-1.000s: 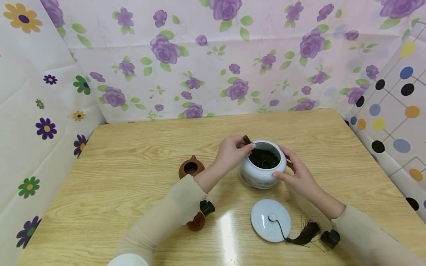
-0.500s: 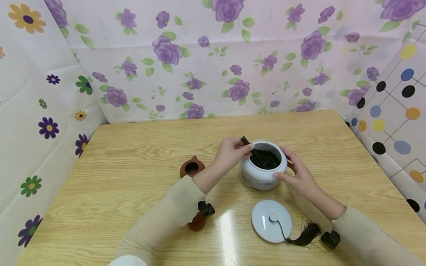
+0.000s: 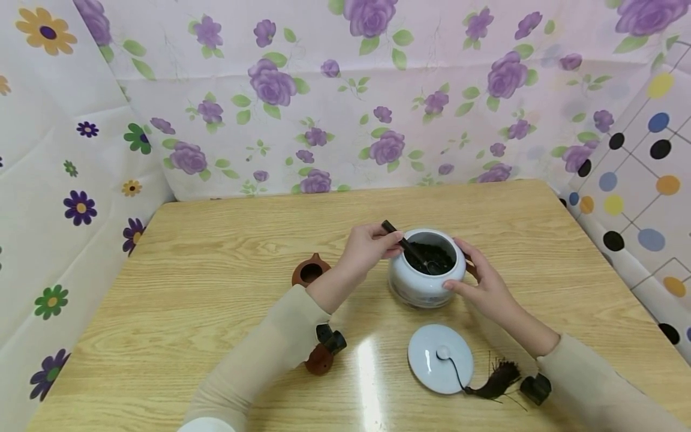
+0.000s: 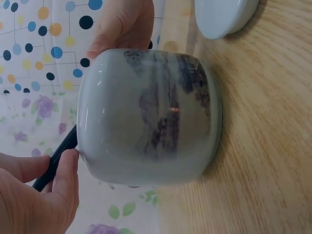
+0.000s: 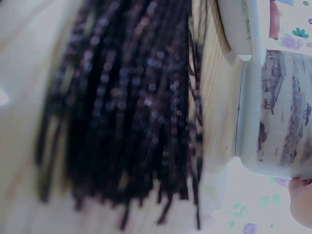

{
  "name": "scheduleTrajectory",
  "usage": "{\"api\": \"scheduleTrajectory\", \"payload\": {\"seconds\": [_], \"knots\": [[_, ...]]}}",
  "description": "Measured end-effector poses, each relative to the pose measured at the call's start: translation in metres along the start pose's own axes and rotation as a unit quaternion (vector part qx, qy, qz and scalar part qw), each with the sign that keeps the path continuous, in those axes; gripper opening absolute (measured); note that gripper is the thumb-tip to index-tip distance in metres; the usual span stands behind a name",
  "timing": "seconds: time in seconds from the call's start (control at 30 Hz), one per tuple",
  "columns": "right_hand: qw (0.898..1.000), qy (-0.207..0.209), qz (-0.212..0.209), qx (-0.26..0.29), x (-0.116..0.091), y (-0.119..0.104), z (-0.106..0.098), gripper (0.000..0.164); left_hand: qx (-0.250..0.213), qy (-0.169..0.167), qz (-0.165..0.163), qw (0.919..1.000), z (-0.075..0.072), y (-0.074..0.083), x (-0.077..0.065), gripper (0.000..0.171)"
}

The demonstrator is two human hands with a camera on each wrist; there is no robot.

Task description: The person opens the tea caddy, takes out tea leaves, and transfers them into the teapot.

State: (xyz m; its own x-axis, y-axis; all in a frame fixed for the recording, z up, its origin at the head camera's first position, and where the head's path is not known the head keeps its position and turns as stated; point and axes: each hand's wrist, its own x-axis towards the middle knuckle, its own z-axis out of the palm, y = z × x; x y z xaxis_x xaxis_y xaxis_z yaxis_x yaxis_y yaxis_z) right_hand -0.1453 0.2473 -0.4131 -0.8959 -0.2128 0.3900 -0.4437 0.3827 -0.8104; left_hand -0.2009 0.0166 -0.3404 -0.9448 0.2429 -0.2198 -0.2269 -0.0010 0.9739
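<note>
My left hand [image 3: 367, 249] pinches the handle of a small black spoon [image 3: 415, 252] that slants down into a white jar [image 3: 421, 292]. The spoon's bowl end lies at dark, leaf-like bits [image 3: 438, 253] inside the jar. In the left wrist view, the thumb and fingers hold the spoon [image 4: 57, 155] beside the rim, and the jar's side [image 4: 146, 117] carries a bluish landscape pattern. My right hand [image 3: 486, 288] grips the jar's right side, thumb at the near rim and fingers around the back. Both hands meet the jar's rim from opposite sides.
A white lid [image 3: 423, 366] with a dark tassel [image 3: 496, 381] lies in front of the jar; the tassel fills much of the right wrist view. A brown clay teapot [image 3: 296, 278], uncovered, stands left, partly behind my left forearm. A small brown clay piece [image 3: 320, 361] lies nearer.
My left hand has drawn slightly left and tilted the spoon lower, so more of its handle and bowl end now shows. The right hand and the jar have stayed put.
</note>
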Motion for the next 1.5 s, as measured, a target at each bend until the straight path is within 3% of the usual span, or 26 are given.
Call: {"api": "scheduleTrajectory", "payload": {"seconds": [0.3, 0.63, 1.5], "knots": [[1.000, 0.000, 0.003, -0.001, -0.001, 0.000, 0.000, 0.077, -0.015, 0.006, -0.023, 0.9996, -0.007, 0.000, 0.001, 0.023], [1.000, -0.003, 0.014, -0.009, -0.001, -0.001, 0.000, 0.079, -0.046, 0.010, -0.025, 0.9986, -0.012, 0.002, 0.001, 0.024], [1.000, -0.002, 0.003, 0.001, 0.000, -0.002, -0.001, 0.077, -0.064, 0.025, -0.023, 0.9974, -0.020, 0.003, 0.002, 0.022]]}}
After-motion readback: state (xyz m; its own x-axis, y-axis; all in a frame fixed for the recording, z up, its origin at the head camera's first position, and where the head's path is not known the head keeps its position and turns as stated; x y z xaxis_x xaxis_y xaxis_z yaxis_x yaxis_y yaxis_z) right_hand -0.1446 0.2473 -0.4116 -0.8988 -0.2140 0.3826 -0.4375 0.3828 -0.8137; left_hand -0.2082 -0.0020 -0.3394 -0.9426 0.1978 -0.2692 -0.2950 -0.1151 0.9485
